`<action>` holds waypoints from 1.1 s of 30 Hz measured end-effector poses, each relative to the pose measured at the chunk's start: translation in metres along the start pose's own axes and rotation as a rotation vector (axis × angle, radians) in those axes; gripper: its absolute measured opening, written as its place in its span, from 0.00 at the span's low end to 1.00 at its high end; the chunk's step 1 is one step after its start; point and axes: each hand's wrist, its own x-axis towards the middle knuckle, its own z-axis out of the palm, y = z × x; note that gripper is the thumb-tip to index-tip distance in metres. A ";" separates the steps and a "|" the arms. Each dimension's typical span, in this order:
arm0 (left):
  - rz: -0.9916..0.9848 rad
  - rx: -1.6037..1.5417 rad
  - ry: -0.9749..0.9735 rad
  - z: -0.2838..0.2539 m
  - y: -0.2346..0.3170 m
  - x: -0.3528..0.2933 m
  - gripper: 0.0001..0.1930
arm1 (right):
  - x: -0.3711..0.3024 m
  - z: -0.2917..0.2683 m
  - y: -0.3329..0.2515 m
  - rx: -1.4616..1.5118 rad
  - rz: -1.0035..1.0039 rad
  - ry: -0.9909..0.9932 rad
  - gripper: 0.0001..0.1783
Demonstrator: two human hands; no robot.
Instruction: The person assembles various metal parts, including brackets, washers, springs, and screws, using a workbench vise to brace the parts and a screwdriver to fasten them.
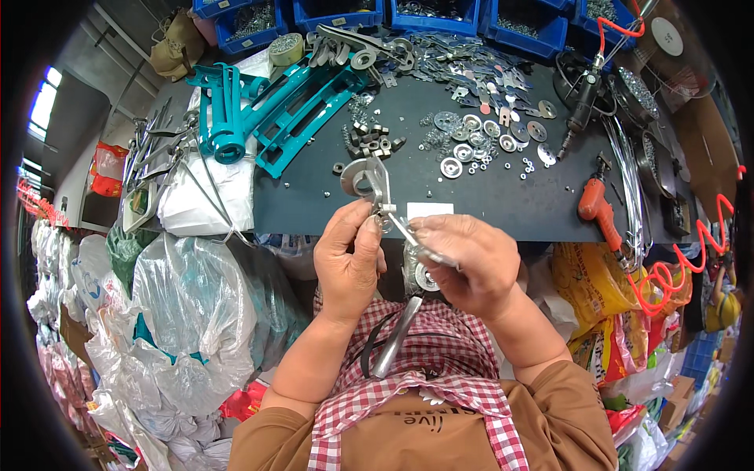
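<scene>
My left hand (348, 259), fingers pinched, holds a silver metal bracket (381, 187) over the table's near edge. A round steel disc (358, 177) is at the bracket's upper end. My right hand (473, 263) has its thumb and fingers closed on a thin metal lever (408, 233), whose far end meets the bracket near my left fingertips. Below the hands, a fixture with a round metal part (425, 276) is partly hidden by my right hand. A smooth metal handle (397, 337) slants down from it in front of the checked apron.
Teal metal frames (271, 118) lie at the back left, beside bent rods (208, 188). Flat metal plates (479, 71), washers (452, 167) and dark nuts (373, 141) cover the middle. Blue bins (522, 31) line the back. An orange air tool (601, 206) and a hanging screwdriver (583, 102) are at right.
</scene>
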 end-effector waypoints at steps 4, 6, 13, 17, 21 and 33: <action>0.084 0.082 0.002 0.003 0.006 0.000 0.13 | -0.001 0.002 -0.004 -0.136 -0.127 -0.072 0.14; 0.103 0.062 0.003 0.002 0.006 0.000 0.13 | 0.001 0.003 -0.004 -0.130 -0.206 -0.096 0.13; 0.186 0.154 0.037 -0.006 0.001 -0.007 0.12 | -0.001 0.018 -0.001 -0.168 -0.257 -0.117 0.15; -0.309 -0.223 0.140 -0.003 0.001 -0.012 0.15 | -0.005 0.041 0.021 -0.313 -0.293 -0.185 0.15; -0.458 -0.418 0.068 -0.010 0.002 -0.016 0.19 | -0.010 0.055 0.033 -0.278 -0.243 -0.240 0.15; -0.559 -0.452 -0.075 -0.044 -0.006 -0.022 0.28 | -0.006 0.060 0.052 -0.071 -0.329 -0.515 0.19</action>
